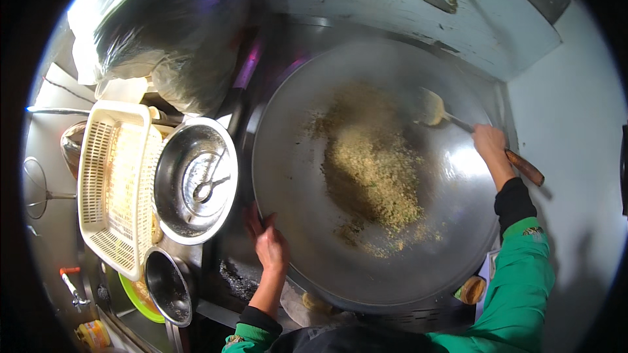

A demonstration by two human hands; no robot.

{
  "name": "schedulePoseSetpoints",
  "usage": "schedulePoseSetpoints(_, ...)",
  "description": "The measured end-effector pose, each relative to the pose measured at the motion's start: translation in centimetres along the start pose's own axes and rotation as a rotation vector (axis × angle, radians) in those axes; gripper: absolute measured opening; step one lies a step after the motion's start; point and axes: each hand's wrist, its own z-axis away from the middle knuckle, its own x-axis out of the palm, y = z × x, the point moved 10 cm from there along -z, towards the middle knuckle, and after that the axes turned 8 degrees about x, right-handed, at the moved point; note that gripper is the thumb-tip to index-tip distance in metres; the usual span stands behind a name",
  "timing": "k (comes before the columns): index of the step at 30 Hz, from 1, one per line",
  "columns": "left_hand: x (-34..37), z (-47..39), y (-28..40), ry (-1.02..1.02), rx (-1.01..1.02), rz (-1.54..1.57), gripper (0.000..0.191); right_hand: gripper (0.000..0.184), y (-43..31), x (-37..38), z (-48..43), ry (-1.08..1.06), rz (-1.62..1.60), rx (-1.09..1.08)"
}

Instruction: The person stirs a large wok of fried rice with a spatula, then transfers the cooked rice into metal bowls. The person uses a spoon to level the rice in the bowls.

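A very large metal wok (314, 264) takes up the middle of the view, with steam over it. Fried rice (378, 176) with green bits lies heaped at its centre, some grains scattered lower down. My right hand (490, 144) grips the metal shaft of a wok spatula (432, 108) at the wok's right rim; the wooden handle (525, 167) sticks out behind the hand. The spatula's blade is over the upper right of the wok, apart from the heap. My left hand (270, 242) is at the wok's lower left rim, its fingers spread and touching the edge.
Left of the wok stand a steel basin (228, 215) with a ladle inside, a cream plastic basket (88, 181), a smaller metal bowl (189, 304) and a green basin (127, 289). A large plastic bag (167, 34) lies at the upper left. A jar (472, 290) sits at the lower right.
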Motion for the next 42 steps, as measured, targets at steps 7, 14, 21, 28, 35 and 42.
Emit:
schedulePoseSetpoints(7,-0.2,0.0,0.1,-0.008,-0.01,0.025,0.028,0.016,-14.3,-4.5,2.4,0.157,-0.015,-0.428)
schedulePoseSetpoints(14,0.1,0.1,-0.1,-0.013,-0.041,0.011,0.026,0.009,-7.4,-5.8,4.3,0.23,0.099,-0.432)
schedulePoseSetpoints(21,-0.2,0.0,-0.2,0.014,-0.018,0.028,0.02,0.01,-7.6,-7.0,-5.2,0.337,0.068,-0.158)
schedulePoseSetpoints(28,-0.5,0.0,0.1,0.024,-0.013,-0.009,0.022,0.008,-21.7,-10.6,3.6,0.59,0.04,-0.708)
schedulePoseSetpoints(35,0.6,0.7,-1.0,-0.016,-0.032,0.011,0.021,0.011,-12.4,-8.3,12.7,0.17,-0.012,-0.638)
schedulePoseSetpoints(42,0.3,0.3,-0.5,-0.021,-0.025,-0.016,0.019,0.017,4.6,-0.5,5.1,-0.123,0.155,-0.017)
